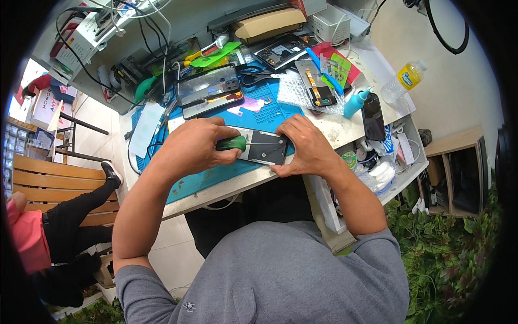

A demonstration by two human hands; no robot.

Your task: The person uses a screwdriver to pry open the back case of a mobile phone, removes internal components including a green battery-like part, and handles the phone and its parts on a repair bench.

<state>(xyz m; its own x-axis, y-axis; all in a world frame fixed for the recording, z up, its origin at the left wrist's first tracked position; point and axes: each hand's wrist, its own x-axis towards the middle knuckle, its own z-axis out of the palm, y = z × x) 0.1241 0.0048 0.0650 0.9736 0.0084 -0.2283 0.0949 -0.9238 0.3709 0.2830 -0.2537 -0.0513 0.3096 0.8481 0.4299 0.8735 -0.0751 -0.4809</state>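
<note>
Here the left hand (194, 148) grips a green-handled screwdriver (232, 143) (tip on opened phone (264, 148)), right hand (305, 146) steadying it.

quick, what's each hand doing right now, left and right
Left hand: closed around the green-handled screwdriver, tip on the opened phone.
Right hand: fingers pressed on the opened phone's right end, steadying it.

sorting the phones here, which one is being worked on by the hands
The opened phone at the mat's front edge: the left hand drives a green screwdriver into it, the right hand steadies it.
</note>
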